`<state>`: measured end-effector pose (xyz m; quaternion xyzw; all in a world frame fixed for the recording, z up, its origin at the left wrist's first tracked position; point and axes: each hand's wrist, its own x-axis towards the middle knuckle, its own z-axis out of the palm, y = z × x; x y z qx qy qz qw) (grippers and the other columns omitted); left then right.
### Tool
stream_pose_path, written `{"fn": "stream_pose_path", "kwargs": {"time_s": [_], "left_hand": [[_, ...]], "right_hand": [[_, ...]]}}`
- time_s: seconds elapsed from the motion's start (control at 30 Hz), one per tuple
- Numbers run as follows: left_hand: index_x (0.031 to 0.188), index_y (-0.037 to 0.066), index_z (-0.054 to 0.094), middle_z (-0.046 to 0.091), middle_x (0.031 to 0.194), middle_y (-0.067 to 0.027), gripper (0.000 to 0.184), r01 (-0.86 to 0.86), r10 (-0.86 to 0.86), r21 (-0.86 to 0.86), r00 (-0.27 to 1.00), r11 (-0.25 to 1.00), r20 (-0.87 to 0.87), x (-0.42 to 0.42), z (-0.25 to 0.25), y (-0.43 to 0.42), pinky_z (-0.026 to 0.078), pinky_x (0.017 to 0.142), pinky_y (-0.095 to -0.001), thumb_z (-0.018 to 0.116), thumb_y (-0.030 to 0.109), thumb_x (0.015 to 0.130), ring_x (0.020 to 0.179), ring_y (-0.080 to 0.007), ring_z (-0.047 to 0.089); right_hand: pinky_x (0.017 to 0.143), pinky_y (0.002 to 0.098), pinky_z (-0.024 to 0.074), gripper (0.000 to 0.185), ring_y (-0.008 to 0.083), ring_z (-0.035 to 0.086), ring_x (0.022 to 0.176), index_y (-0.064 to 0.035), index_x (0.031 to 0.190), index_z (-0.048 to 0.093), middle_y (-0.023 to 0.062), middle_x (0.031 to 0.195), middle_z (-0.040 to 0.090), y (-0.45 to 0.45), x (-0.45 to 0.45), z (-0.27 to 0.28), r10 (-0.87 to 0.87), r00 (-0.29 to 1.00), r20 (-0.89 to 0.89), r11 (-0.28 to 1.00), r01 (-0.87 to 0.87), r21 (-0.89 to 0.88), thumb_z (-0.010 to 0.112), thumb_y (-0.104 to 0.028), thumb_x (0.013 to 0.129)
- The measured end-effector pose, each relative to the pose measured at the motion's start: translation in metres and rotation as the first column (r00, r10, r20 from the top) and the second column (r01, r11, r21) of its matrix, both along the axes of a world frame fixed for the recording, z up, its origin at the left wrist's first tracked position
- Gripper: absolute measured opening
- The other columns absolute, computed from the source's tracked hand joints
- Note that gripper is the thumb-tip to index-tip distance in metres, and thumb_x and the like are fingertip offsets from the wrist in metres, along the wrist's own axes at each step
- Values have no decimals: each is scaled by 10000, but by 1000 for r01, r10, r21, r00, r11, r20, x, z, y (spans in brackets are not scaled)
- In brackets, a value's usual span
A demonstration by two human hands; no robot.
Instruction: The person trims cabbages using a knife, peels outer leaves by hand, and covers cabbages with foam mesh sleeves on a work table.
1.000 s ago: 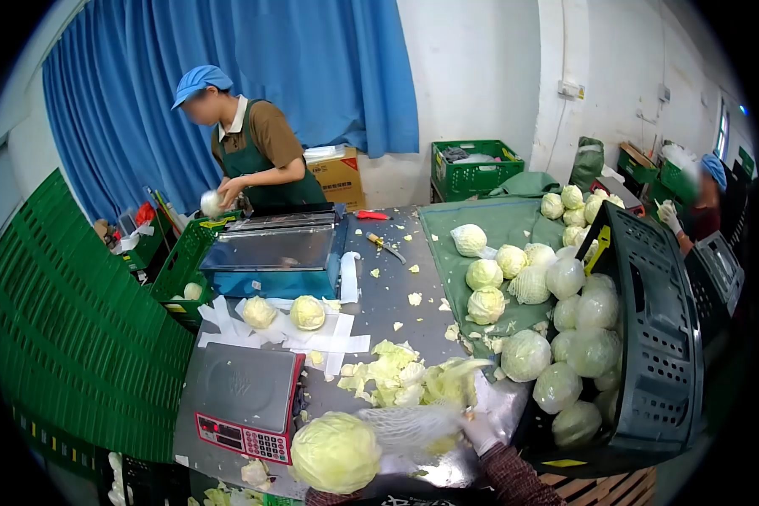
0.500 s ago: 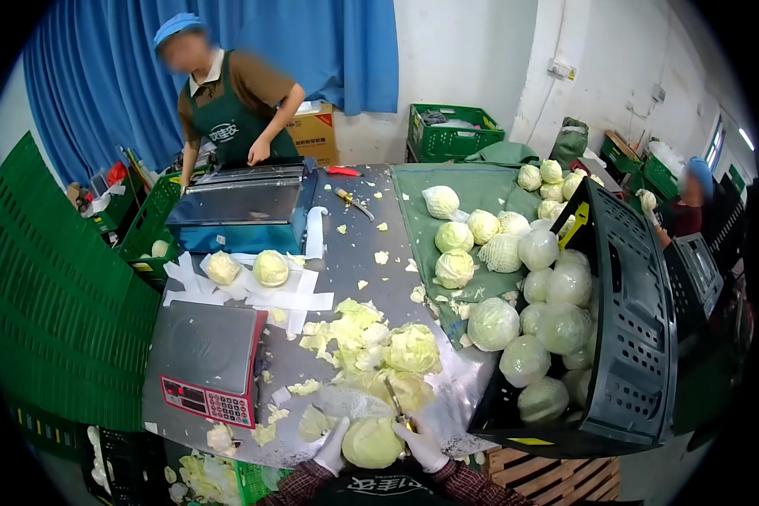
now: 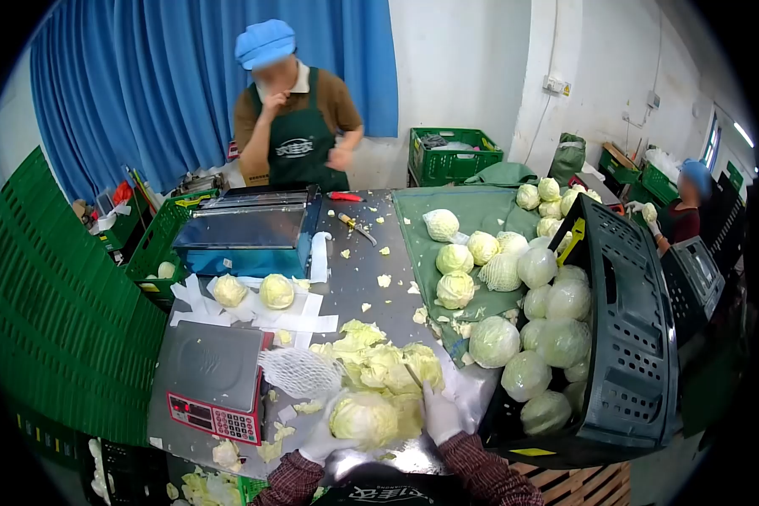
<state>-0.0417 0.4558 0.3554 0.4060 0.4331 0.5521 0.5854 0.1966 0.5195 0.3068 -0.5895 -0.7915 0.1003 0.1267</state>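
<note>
Looking on through the head camera, I find the cabbage (image 3: pixel 357 419) low on the near side of the bench (image 3: pixel 367 270), just in front of a heap of loose leaves (image 3: pixel 371 358). It is a plump, slightly flattened ball, pale yellow-green, its smooth, waxy skin marked by faint veins. A wide leafy piece sits against its right side; I cannot tell whether it is joined on.

My left hand (image 3: pixel 322 440), gloved in white, is curved round the cabbage's lower left side. My right hand (image 3: pixel 441 415) is closed round a knife (image 3: pixel 412 375), whose narrow, dark blade pokes up beside the heap; the handle is hidden.

Just behind the left hand lies a white net sleeve (image 3: pixel 304 373), limp, with diamond-shaped mesh. The leaves are crumpled, thin and ruffled at the edges. The bench is smooth, grey and strewn with scraps. To the right, a rigid black plastic crate (image 3: pixel 632 337), pierced with holes, holds round cabbages in shiny clear wrap (image 3: pixel 562 341).
</note>
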Motion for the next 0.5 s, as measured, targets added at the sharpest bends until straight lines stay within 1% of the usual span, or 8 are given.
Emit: {"fn": "stream_pose_path", "kwargs": {"time_s": [0.07,0.17,0.23,0.3,0.37,0.43,0.47,0.5], "left_hand": [[1412,52,280,420,1330,-113,1074,-86,98,103,987,991,-126,10,-10,11,398,1037,-376,898,165,541,1242,-257,433],[1363,22,290,420,1287,-143,1046,-234,339,282,842,930,-419,21,-71,30,407,1011,-363,911,218,545,1195,-271,451],[1322,62,315,417,1255,-139,1018,-414,447,169,815,894,-369,33,-81,32,424,993,-384,917,172,508,1150,-249,464],[1312,63,307,416,1230,-146,1010,-388,447,223,744,894,-497,32,-77,22,431,981,-388,917,177,516,1125,-255,469],[1315,66,302,406,1263,-158,1021,-267,395,297,711,917,-582,13,-69,10,410,999,-385,923,191,514,1150,-264,455],[1372,80,300,408,1281,-175,1068,-57,56,4,965,998,-256,-1,-57,-4,369,1029,-438,918,213,512,1183,-308,428],[1422,101,310,423,1292,-185,1066,230,10,113,409,967,-913,-7,10,3,319,1050,-498,888,285,546,1236,-375,386],[1422,101,310,423,1292,-185,1066,230,9,113,409,967,-912,-7,5,4,319,1050,-498,888,285,546,1236,-375,386]], "right_hand": [[704,389,497,466,315,618,910,-95,1308,458,154,936,628,-11,5,7,16,999,49,1000,-16,8,561,-207,867],[621,328,491,441,224,624,730,-32,1286,482,128,855,630,-37,17,48,89,995,-54,933,-64,354,569,-135,866],[523,272,471,408,125,573,572,-12,1271,487,47,799,602,-57,37,56,-382,575,-724,899,49,-435,568,-90,879],[494,235,427,394,71,519,525,18,1250,528,23,733,586,-60,29,79,-473,242,-847,880,185,-438,584,-47,866],[585,267,472,388,125,574,629,30,1243,518,68,771,604,-42,25,41,-301,593,-746,953,216,-213,573,-50,868],[777,341,484,369,266,608,844,30,1211,526,169,952,621,-37,15,40,-278,662,-696,957,126,-262,588,-102,872],[790,350,484,386,291,613,869,21,1223,517,187,985,617,-44,6,27,-234,658,-716,964,61,-259,593,-116,871],[802,357,484,398,315,614,898,9,1235,507,204,1019,611,-46,-7,25,-196,679,-708,965,7,-261,594,-128,872]]}}
